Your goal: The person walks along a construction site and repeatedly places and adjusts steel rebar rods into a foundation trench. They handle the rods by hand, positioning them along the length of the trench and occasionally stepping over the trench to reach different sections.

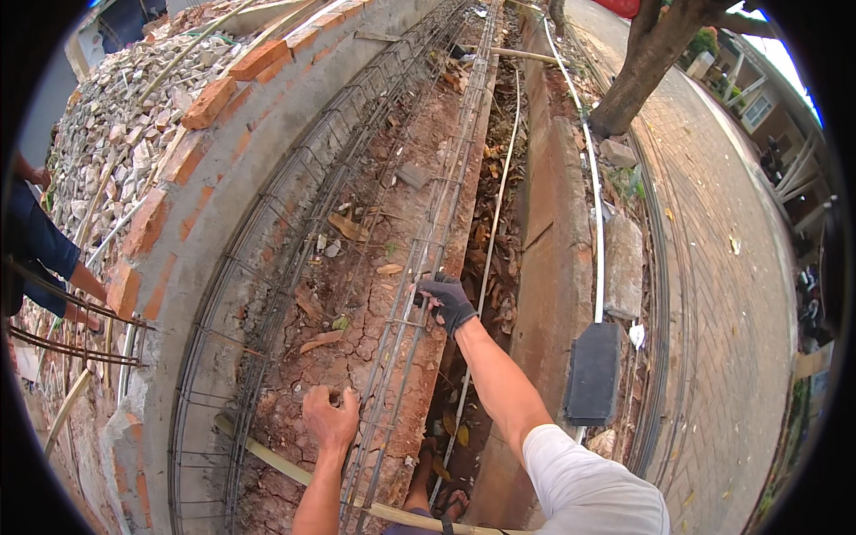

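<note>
My left hand (330,416), bare, hangs just left of a long rebar cage (401,357), its fingers loosely curved and apart with nothing visible in them. My right hand (445,301), in a dark fingerless glove, is closed at the cage's bars higher up; what its fingers grip is too small to make out. A second, wider rebar cage (223,339) runs along the cement wall to my left, above cracked red soil (348,285).
A brick-edged wall (178,232), rubble pile (125,125) and another person's legs (53,276) are left. A leafy drainage channel (544,267), white pipe (597,267), black rectangular object (591,374) and tree (624,89) are right. A pale pole (401,513) crosses low by my feet.
</note>
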{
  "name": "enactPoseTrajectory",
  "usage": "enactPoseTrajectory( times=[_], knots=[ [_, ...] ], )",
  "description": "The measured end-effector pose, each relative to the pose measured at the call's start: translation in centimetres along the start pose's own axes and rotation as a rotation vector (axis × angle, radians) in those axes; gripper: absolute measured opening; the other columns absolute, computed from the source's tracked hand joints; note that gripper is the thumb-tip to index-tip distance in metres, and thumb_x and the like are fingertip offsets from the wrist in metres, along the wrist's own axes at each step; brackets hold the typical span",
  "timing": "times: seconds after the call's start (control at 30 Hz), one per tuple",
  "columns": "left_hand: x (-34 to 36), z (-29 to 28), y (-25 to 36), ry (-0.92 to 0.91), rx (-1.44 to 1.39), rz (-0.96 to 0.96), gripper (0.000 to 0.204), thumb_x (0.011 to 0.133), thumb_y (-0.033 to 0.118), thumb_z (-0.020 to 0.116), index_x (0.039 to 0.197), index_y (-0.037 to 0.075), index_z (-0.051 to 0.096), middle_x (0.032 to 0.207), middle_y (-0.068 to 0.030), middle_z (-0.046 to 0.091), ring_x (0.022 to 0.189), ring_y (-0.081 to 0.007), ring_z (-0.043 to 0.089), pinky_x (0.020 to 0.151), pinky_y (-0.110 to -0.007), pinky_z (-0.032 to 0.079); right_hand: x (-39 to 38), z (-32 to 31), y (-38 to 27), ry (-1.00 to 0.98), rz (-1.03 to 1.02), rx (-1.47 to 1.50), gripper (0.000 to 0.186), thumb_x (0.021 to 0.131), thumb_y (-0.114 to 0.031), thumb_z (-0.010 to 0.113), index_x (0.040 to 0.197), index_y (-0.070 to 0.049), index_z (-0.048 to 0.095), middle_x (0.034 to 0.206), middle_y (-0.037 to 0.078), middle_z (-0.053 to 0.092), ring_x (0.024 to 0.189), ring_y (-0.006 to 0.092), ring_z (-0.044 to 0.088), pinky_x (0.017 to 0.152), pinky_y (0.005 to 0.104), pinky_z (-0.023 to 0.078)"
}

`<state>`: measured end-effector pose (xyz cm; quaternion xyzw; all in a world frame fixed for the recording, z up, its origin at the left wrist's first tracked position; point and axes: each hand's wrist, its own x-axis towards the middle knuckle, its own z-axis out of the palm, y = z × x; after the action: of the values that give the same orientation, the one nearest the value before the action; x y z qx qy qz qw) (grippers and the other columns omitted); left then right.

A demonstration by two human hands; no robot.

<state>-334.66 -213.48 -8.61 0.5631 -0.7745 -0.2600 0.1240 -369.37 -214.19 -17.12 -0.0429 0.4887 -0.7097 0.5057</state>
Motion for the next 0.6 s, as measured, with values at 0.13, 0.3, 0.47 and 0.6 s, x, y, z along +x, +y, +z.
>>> enactPoseTrajectory(
  times=[0.13,0.3,0.47,0.6],
  knots=[
    [2.3,0.1,5.7,0.234,-0.123,0.375,0.017,0.079,0.012,0.077,0.09,0.003,0.068,0.095,-0.0145,0.064,0.095,-0.0354,0.06,0.082,-0.048,0.049,0.3,0.0,0.0,-0.046,0.024,0.019,0.011,0.087,-0.012,0.08,0.09,-0.004,0.073,0.072,0.003,0.066,0.055,0.0122,0.058,0.047,0.028,0.045],
    [3.9,3.4,9.3,0.108,-0.023,0.409,0.022,0.083,0.016,0.076,0.1,0.002,0.072,0.097,-0.0163,0.067,0.096,-0.0385,0.063,0.084,-0.047,0.052,0.3,-0.4,0.0,-0.086,0.087,0.086,0.018,0.09,-0.014,0.075,0.076,-0.005,0.066,0.089,0.006,0.072,0.058,0.0063,0.054,0.054,0.0226,0.036],
    [2.8,4.7,10.7,-0.01,0.071,0.267,0.042,0.089,0.02,0.071,0.124,-0.002,0.066,0.099,-0.023,0.07,0.094,-0.0424,0.068,0.085,-0.05,0.054,0.2,-0.5,0.3,-0.142,0.009,0.105,0.016,0.089,-0.016,0.076,0.08,-0.006,0.066,0.088,0.009,0.074,0.059,0.0065,0.056,0.05,0.0239,0.037],
    [3.2,5.3,12.3,-0.127,0.038,0.175,0.047,0.091,0.021,0.069,0.131,-0.004,0.063,0.106,-0.0285,0.071,0.098,-0.045,0.069,0.086,-0.053,0.054,0.1,-0.1,0.2,-0.098,0.029,0.122,0.015,0.089,-0.015,0.076,0.079,-0.004,0.071,0.076,0.0,0.065,0.055,0.006,0.049,0.05,0.0222,0.034]
  ],
)
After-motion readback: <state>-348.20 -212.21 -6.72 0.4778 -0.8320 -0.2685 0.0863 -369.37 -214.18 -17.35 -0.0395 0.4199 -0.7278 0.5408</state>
